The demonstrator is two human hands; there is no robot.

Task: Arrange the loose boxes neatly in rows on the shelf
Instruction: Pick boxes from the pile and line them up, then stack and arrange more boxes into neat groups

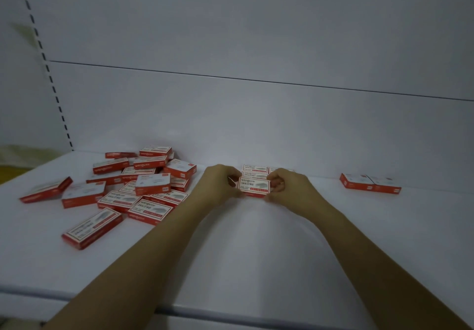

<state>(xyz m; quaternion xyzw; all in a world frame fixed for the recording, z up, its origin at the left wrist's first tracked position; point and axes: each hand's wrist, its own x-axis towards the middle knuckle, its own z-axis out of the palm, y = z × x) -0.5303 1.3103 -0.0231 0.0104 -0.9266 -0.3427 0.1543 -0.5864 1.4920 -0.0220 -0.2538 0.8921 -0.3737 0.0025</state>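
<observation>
A small red and white box (254, 186) sits at the middle of the white shelf (256, 252). My left hand (218, 184) pinches its left end and my right hand (289, 188) pinches its right end. Right behind it lie three like boxes (255, 169) set close together, partly hidden by my right hand. A loose heap of several same boxes (143, 183) spreads over the left part of the shelf, some tilted or lying on others. One box (92, 231) lies apart at the heap's near side. Two boxes (370, 184) stand side by side at the right.
The shelf's white back panel (256, 111) rises close behind the boxes. A slotted upright (51, 78) runs up at the left. The shelf's front edge (230, 315) crosses the bottom of the view. Bare shelf surface lies between the middle boxes and the pair at the right.
</observation>
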